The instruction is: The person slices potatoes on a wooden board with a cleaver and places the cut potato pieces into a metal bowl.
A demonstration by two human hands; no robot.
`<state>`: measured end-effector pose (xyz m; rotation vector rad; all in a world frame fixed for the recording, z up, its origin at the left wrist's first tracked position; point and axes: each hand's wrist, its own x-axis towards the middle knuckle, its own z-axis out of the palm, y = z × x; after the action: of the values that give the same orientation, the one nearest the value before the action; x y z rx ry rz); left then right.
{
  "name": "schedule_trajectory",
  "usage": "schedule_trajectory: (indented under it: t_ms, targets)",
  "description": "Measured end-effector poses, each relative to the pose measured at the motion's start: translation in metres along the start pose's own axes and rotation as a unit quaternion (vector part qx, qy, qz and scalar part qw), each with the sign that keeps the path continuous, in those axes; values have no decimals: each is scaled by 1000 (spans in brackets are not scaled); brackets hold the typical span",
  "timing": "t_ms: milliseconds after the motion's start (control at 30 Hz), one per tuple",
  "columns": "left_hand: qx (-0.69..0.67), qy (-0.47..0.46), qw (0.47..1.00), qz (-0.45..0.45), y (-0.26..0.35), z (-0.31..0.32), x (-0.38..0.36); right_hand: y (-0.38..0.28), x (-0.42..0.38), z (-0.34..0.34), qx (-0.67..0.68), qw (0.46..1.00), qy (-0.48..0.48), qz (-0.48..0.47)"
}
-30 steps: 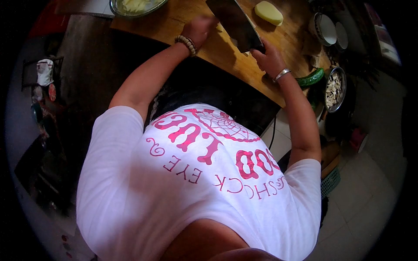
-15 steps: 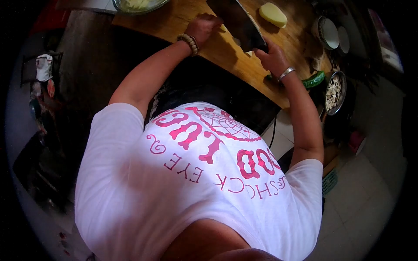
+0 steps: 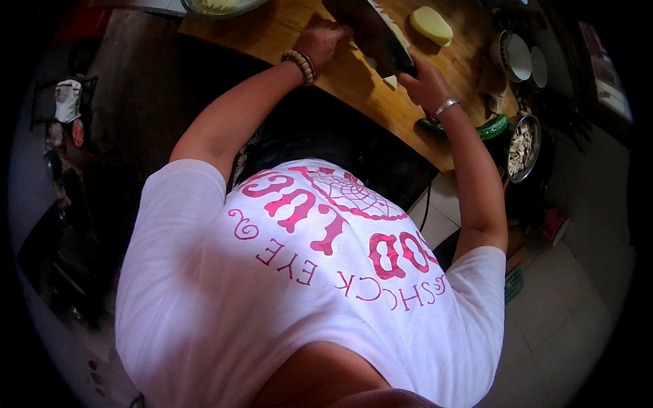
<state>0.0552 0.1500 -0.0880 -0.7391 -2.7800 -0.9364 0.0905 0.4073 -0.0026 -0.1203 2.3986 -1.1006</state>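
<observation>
My right hand [image 3: 427, 84] is closed round the handle of a cleaver [image 3: 373, 35], whose dark broad blade stands over the wooden board [image 3: 272, 34]. Beside the blade's left side is my left hand [image 3: 325, 45], its fingers closed; what they hold is hidden by the blade. Pale slices show along the blade's far edge, and a small pale piece [image 3: 390, 81] lies near the handle. Farther back on the board rests a peeled potato half [image 3: 431, 26]. A green cucumber [image 3: 491, 127] lies partly behind my right wrist.
A glass bowl [image 3: 221, 5] with pale pieces sits at the board's top left. White bowls [image 3: 517, 56] stand at the right. Below them is a metal bowl of chopped pieces [image 3: 522, 148]. A teal basket [image 3: 513, 284] is low on the right.
The small pale piece by the handle shows more fully now. My left hand has shifted slightly right, and my right hand and the cleaver have moved very little.
</observation>
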Motion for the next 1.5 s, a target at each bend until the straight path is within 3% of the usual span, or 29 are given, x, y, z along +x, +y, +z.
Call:
schedule_trajectory:
  t_ms: [100, 200, 300, 500, 567, 700, 767, 833, 900, 967, 1033, 1067, 1100, 1133, 1167, 1233, 1333, 1500]
  targets:
    - [6, 0, 1000, 4, -4, 1, -2, -1, 9, 8, 38, 999, -28, 21]
    - [6, -12, 1000, 3, -2, 0, -1, -3, 6, 11, 29, 1000, 3, 4]
    - [27, -9, 999, 39, -3, -5, 2, -1, 5, 12, 127, 990, -24, 65]
    - [11, 26, 997, 76, 17, -12, 4, 8, -4, 8, 146, 984, 82, 60]
    - [-22, -73, 996, -41, 32, -12, 5, 2, -4, 12, 177, 978, 93, 59]
    - [-50, -42, 997, -49, 48, 4, 20, -6, -2, 24, 165, 978, 108, 69]
    - [-80, -90, 990, -80, 51, 5, 25, -8, -6, 28, 192, 972, 117, 65]
    - [-92, -77, 991, -53, 38, 16, 26, -5, -11, 26, 241, 958, 138, 68]
    - [-21, -116, 989, -89, 30, 21, 28, -12, -27, 12, 296, 941, 129, 99]
    - [-54, -153, 978, -131, 34, 13, 33, -5, -45, 4, 334, 928, 146, 78]
    - [-87, -195, 962, -173, 31, 3, 38, 7, -68, -2, 222, 951, 208, 45]
    - [-37, -161, 985, -49, 28, 0, 39, 11, -84, -5, 225, 950, 213, 48]
    - [11, -123, 989, 78, 25, -3, 42, 14, -101, -8, 112, 962, 248, 9]
    - [69, -140, 985, 69, 25, -6, 46, 17, -117, -11, -3, 960, 278, -28]
    - [67, -144, 984, 76, 18, -4, 51, 22, -131, -13, -2, 959, 283, -23]
    - [152, -144, 975, 75, 2, 1, 67, 34, -160, -10, -140, 951, 270, -57]
    - [195, -212, 955, 72, -2, 8, 95, 58, -204, 7, -251, 942, 217, 41]
    - [211, -356, 907, 74, 24, 8, 128, 74, -242, 49, -259, 936, 224, 85]
